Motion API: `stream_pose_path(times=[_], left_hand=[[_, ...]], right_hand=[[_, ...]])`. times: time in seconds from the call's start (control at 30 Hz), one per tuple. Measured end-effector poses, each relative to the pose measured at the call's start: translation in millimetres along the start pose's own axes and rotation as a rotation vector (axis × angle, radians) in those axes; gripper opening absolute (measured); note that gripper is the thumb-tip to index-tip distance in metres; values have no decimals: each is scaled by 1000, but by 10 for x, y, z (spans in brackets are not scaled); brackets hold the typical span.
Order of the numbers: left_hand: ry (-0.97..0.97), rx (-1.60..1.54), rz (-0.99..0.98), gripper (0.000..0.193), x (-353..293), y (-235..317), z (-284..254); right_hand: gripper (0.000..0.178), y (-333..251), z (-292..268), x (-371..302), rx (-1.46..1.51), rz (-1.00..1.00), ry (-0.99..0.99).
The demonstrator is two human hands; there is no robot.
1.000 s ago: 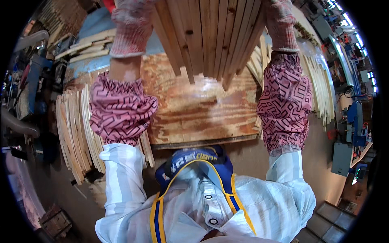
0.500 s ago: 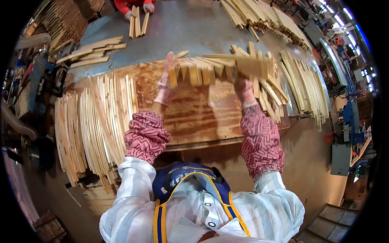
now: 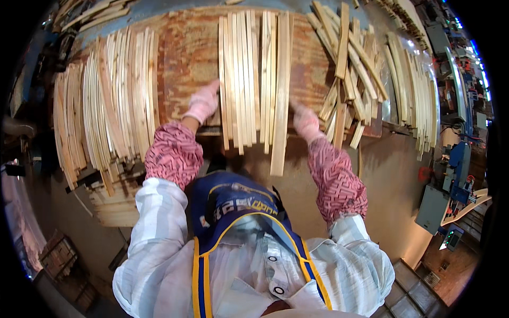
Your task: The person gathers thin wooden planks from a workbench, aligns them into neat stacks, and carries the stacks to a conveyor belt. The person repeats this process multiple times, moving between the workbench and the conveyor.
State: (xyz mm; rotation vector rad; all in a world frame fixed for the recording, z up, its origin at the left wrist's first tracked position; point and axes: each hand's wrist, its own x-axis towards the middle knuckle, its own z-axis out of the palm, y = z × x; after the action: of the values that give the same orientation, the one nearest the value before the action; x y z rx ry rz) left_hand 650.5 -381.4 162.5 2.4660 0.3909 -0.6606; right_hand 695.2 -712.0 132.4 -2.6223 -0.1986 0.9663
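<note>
A row of long pale wooden strips point(image 3: 241, 79) lies side by side in the middle of the brown wooden board point(image 3: 185, 58), their near ends jutting over its front edge. One wider strip point(image 3: 281, 100) at the row's right side sticks out farther toward me. My left hand point(image 3: 203, 102), in a pinkish knit glove, is at the row's left side, fingers stretched toward the outermost strip. On the other side, my gloved right hand point(image 3: 306, 123) is close to the wider strip, fingers extended and a little blurred. Neither hand is wrapped around a strip.
Left of the row, many strips point(image 3: 122, 90) lie side by side. A crisscrossed heap of strips point(image 3: 350, 74) is on the right, with another stack point(image 3: 413, 100) beyond it. Blue and grey machinery point(image 3: 450, 180) stands at the far right.
The bundle held up between both hands now lies spread lengthwise on the board. My hands have come nearer and loosened from it. The view has shifted, and the co-worker's hands are out of sight.
</note>
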Motion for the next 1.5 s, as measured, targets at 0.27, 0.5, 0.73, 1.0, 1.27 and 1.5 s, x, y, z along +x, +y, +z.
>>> stream_pose_path(times=[0.27, 0.5, 0.73, 1.0, 1.27, 1.5], left_hand=[[315, -491, 81, 70, 279, -481, 767], [275, -450, 48, 78, 274, -408, 710], [243, -440, 70, 83, 327, -534, 702], [171, -373, 56, 83, 307, -404, 556], [122, -349, 121, 74, 102, -364, 562], [160, -374, 52, 70, 68, -393, 615]], right_hand=[[84, -708, -54, 223, 163, 233, 126], [64, -814, -52, 135, 173, 294, 295], [59, -158, -229, 114, 284, 288, 509], [56, -494, -33, 313, 322, 215, 196], [82, -683, -61, 249, 276, 379, 47], [76, -604, -142, 209, 437, 310, -43]])
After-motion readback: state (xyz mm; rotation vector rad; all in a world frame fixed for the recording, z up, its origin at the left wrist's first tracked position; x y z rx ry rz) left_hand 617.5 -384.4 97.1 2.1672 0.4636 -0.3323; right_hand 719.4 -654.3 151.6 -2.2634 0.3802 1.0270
